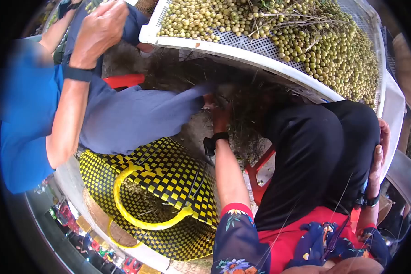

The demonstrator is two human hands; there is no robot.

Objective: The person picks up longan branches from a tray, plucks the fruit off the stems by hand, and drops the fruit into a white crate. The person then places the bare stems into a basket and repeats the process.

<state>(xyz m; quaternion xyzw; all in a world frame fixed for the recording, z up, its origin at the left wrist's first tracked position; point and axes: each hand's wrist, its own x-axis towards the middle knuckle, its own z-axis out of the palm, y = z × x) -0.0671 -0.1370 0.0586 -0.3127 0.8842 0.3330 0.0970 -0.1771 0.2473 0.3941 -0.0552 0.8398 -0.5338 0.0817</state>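
Note:
My left hand [221,118] reaches down into the shadow below the white tray, beside the other person's grey-blue trouser leg [141,116]. Its fingers are too dark and blurred to make out, so whether it holds anything does not show. A black band circles that wrist. Along the outer side of my black-trousered knee [351,132] lies my right hand [380,157], its fingers stretched out and nothing visible in them. Small round yellow-green fruits [338,59] with twigs fill much of the perforated white tray [242,57] ahead of my knees.
A black-and-yellow woven basket [169,182] with yellow handles stands at left, small fruits and stems inside. A person in a blue shirt [29,114] sits beyond it, one hand [106,27] raised. Red plastic stool parts [260,176] show beside my leg.

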